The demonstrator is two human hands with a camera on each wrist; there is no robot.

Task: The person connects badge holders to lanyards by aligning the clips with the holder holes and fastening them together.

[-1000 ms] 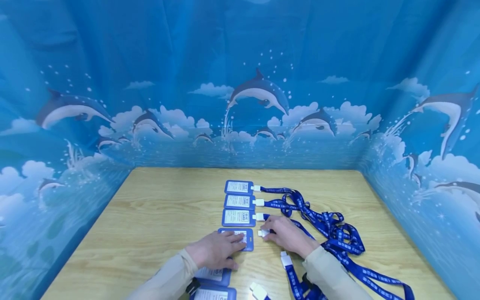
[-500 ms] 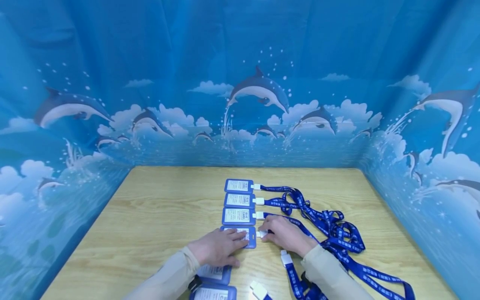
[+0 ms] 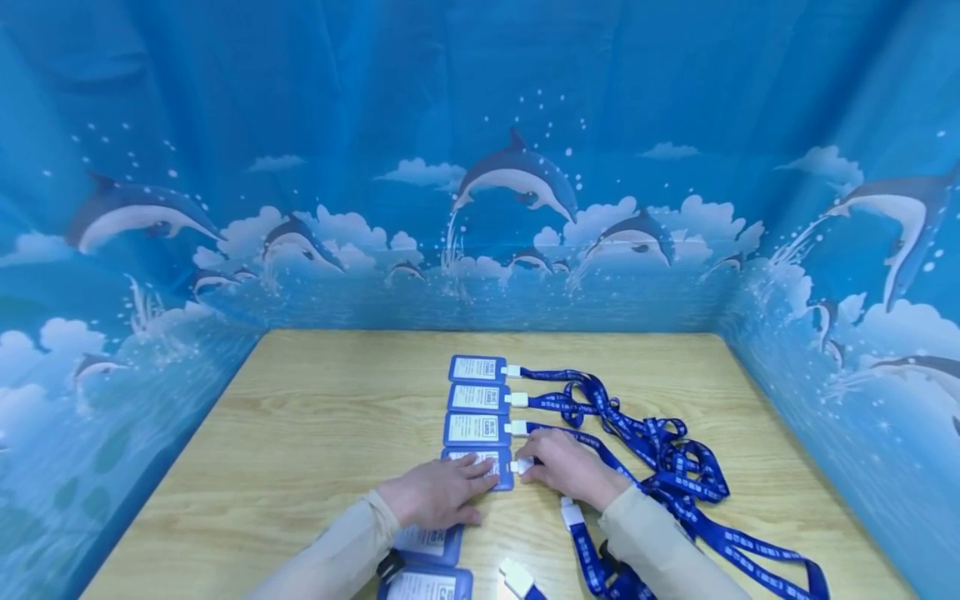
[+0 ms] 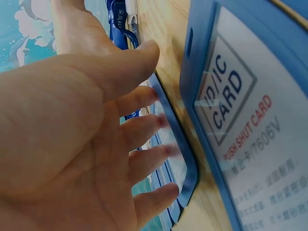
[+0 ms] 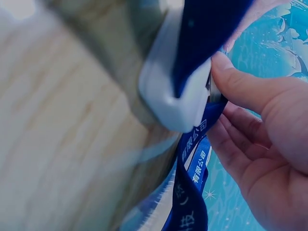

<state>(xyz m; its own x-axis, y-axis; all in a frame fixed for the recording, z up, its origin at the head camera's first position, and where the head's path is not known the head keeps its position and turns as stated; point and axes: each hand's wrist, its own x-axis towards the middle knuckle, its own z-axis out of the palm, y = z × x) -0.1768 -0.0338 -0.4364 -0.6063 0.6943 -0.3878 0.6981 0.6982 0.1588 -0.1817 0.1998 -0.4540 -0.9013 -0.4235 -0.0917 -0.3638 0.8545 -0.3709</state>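
Note:
My left hand (image 3: 440, 493) lies over the fourth blue badge holder (image 3: 506, 463) of a column, fingers extended and fingertips resting on its clear face. In the left wrist view those fingertips (image 4: 163, 150) touch the holder near its edge. Just right of its slotted end, my right hand (image 3: 572, 468) pinches the white clip (image 3: 522, 467) of a blue lanyard between thumb and fingers. That clip lies against or very near the slot; whether it is hooked through cannot be seen. The right wrist view shows the thumb (image 5: 240, 86) pressing there, partly hidden by another lanyard's white clip (image 5: 168, 108).
Above, three badge holders (image 3: 476, 429) lie in line, each joined to a clip and lanyard. Lanyard straps (image 3: 690, 475) pile up at right. Nearer me are two more holders (image 3: 423, 585) and two loose lanyard clips (image 3: 517, 575). A dolphin-print curtain (image 3: 480, 167) surrounds the wooden table (image 3: 315, 400).
The fourth badge holder has slid slightly up and right under my left hand, into line with the others and close to the clip. My right hand stays nearly in place, still pinching the clip.

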